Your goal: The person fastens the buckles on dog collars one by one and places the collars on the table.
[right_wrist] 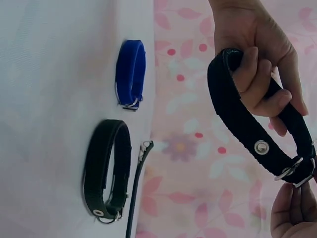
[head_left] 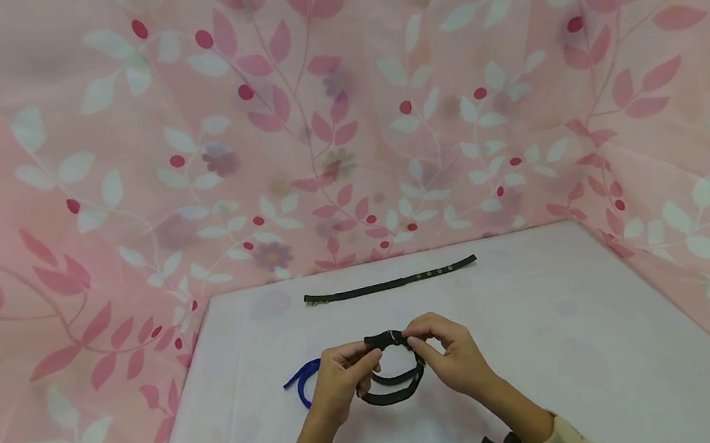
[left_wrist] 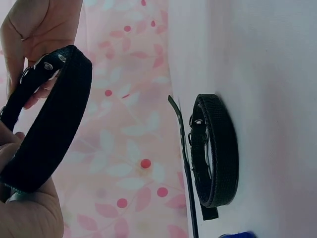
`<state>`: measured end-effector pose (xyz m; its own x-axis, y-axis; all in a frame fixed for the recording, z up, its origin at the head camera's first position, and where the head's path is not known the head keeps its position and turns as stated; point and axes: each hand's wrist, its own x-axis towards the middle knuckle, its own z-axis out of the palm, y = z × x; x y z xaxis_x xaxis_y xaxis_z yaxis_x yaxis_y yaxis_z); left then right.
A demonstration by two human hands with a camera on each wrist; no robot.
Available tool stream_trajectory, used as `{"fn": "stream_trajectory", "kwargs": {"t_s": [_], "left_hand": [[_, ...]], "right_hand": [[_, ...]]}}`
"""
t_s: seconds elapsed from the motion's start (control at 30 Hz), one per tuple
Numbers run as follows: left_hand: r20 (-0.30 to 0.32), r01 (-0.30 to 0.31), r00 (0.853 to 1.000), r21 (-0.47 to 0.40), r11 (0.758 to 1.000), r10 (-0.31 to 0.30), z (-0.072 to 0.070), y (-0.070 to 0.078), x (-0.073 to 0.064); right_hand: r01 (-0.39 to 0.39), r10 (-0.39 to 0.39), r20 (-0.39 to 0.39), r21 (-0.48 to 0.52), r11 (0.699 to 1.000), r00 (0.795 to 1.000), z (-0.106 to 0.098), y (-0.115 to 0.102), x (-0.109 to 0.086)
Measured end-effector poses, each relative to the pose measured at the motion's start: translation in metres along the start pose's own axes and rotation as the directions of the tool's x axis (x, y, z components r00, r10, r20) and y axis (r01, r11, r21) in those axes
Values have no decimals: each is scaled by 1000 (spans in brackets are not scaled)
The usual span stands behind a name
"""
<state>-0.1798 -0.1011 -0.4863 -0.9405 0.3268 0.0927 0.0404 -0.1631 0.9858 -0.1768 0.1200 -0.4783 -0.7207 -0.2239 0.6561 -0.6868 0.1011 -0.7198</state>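
Observation:
Between both hands is a black collar (head_left: 380,339) closed into a loop, with a metal buckle, a ring and eyelets. My left hand (head_left: 341,382) grips one side of the band, its fingers curled through the loop in the right wrist view. My right hand (head_left: 451,355) pinches the strap by the buckle with thumb and fingers. In the left wrist view, the held collar (left_wrist: 62,119) hangs above the table. Below it lies a second dark collar (right_wrist: 96,163), also looped, with a ring and an eyelet.
A blue looped collar (right_wrist: 126,74) lies on the table, partly behind my left hand in the head view. Farther back, a dark strap (head_left: 371,289) with eyelets stretches out nearly straight. Pink floral cloth (head_left: 377,136) walls the white table (head_left: 580,341).

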Motion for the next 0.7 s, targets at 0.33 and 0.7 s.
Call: {"fn": "stream_trajectory", "kwargs": {"t_s": [0.33,0.7], "left_hand": [[-27,14,1000,61,998,-12,5,0,1],[-67,-6,998,-58,998,2,9,-3,1]], "right_hand": [[9,0,69,-136,991,998,-2,-31,13],[-199,199,-16,-84,976,980,7,6,-6]]}}
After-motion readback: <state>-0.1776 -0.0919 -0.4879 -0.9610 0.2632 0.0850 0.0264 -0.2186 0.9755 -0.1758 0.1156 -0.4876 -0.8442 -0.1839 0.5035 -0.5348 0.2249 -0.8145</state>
